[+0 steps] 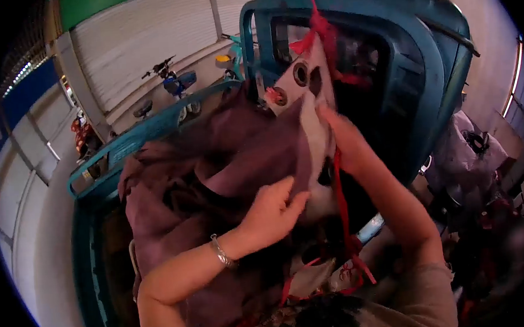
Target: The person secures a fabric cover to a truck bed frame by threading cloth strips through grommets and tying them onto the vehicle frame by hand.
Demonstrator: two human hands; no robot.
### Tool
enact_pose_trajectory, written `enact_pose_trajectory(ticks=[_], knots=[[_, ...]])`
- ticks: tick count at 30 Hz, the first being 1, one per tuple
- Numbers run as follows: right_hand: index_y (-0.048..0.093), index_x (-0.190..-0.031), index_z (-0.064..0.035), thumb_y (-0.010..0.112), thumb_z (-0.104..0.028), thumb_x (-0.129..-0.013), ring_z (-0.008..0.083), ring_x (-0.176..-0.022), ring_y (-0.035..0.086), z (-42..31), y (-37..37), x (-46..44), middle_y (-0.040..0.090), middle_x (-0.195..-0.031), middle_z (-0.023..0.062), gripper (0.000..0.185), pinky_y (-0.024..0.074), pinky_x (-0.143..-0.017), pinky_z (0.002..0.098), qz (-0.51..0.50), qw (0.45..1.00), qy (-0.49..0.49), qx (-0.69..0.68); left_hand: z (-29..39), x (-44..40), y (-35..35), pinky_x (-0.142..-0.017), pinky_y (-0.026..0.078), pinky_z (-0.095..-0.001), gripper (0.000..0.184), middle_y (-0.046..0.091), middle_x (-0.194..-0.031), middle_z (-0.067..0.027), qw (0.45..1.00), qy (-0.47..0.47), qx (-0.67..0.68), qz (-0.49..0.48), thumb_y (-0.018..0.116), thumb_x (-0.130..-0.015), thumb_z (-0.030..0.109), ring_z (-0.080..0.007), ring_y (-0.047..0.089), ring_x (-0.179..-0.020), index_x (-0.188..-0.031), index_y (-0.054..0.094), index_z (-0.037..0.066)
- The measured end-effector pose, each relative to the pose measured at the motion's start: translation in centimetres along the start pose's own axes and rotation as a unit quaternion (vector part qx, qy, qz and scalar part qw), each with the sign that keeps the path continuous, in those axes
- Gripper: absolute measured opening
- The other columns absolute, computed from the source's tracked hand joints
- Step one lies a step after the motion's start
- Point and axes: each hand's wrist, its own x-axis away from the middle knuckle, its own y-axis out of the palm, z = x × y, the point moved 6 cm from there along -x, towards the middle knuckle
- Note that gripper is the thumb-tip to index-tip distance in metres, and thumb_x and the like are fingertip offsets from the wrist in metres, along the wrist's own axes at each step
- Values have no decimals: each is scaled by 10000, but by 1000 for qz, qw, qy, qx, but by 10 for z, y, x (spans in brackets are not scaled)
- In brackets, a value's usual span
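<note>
A purple-brown curtain [243, 152] with a pale eyelet band [290, 84] hangs in loose folds over the cargo bed. Large dark rings show in the band, and its top corner hangs from a red ribbon [320, 28] at the cab frame. My right hand [343, 140] is closed on the curtain's pale edge below the rings. My left hand [269, 216], with a bracelet at the wrist, is lower on the cloth near that same edge. Its thumb and forefinger are apart, with no cloth visibly gripped. Another red strip [341, 200] dangles beneath my right hand.
The teal cargo tricycle [443, 92] has a solid cab frame at the right and a side rail [129, 144] at the left. Parked two-wheelers [176, 85] stand by the shuttered wall [141, 45]. A covered vehicle [468, 145] is at far right.
</note>
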Motion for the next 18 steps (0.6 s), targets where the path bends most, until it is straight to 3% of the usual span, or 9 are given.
enact_pose_trajectory(ticks=[1, 2, 4, 5, 8, 9, 13, 15, 18], knots=[[564, -1197, -26, 601, -386, -881, 211, -991, 580, -10, -7, -12, 625, -1105, 99, 480, 455, -887, 341, 10, 998, -39, 42, 1, -2, -6, -469, 355, -319, 250, 505, -616, -155, 997, 37, -36, 54, 584, -903, 114, -181, 421, -498, -755, 425, -11], [585, -1174, -55, 559, -367, -914, 175, -906, 617, -24, -15, -21, 655, -1061, 65, 407, 481, -835, 313, 19, 993, -81, 85, 1, 2, -9, -486, 361, -304, 173, 501, -636, -127, 996, 19, 26, 79, 595, -894, 103, -117, 410, -539, -817, 492, -13], [612, -1091, -69, 561, -391, -912, 129, -759, 591, -69, -38, -45, 669, -948, 49, 373, 460, -675, 279, 76, 955, -103, 269, -8, 1, -23, -484, 357, -296, 138, 499, -641, -87, 994, 61, 50, 74, 595, -894, 94, -71, 398, -566, -850, 521, -14], [617, -1049, -80, 562, -392, -910, 118, -712, 569, -93, -44, -61, 666, -900, 44, 346, 429, -616, 264, 77, 945, -171, 269, -11, 3, -31, -771, 475, -248, 253, 662, -967, -25, 997, -62, 49, 6, 597, -914, 110, -83, 571, -863, -1121, 582, -33], [621, -1003, -94, 567, -375, -908, 115, -679, 560, -139, -42, -112, 661, -858, 41, 301, 401, -546, 247, 72, 921, -277, 266, -9, -6, -45, -770, 474, -247, 258, 664, -979, -29, 998, -36, 48, 12, 588, -915, 101, -84, 576, -871, -1134, 578, -34], [618, -999, -97, 570, -357, -907, 124, -694, 573, -152, -40, -129, 659, -864, 42, 280, 403, -534, 246, 68, 911, -313, 261, -10, -6, -47, -790, 476, -247, 265, 665, -1005, -20, 995, -70, 77, 7, 588, -911, 89, -83, 584, -877, -1147, 582, -31], [616, -987, -100, 593, -313, -897, 138, -718, 590, -158, -35, -199, 661, -885, 50, 233, 410, -540, 260, 58, 942, -269, 192, -18, -6, -63, -762, 473, -223, 233, 670, -962, -19, 988, -75, 117, 65, 589, -900, 82, -54, 568, -851, -1107, 607, -25], [633, -951, -67, 631, -275, -873, 153, -622, 566, -146, -21, -213, 640, -811, 44, 222, 420, -490, 298, -16, 984, -160, 72, -30, -1, -73, -797, 466, -218, 246, 663, -992, -7, 975, -136, 159, 79, 590, -900, 74, -63, 574, -880, -1120, 606, -36], [630, -929, -82, 631, -253, -866, 158, -624, 581, -146, -10, -242, 635, -797, 46, 181, 424, -489, 306, -89, 984, -133, 72, -33, 1, -78, -801, 467, -223, 246, 662, -988, -9, 970, -145, 162, 106, 592, -899, 71, -65, 576, -885, -1118, 604, -41]])
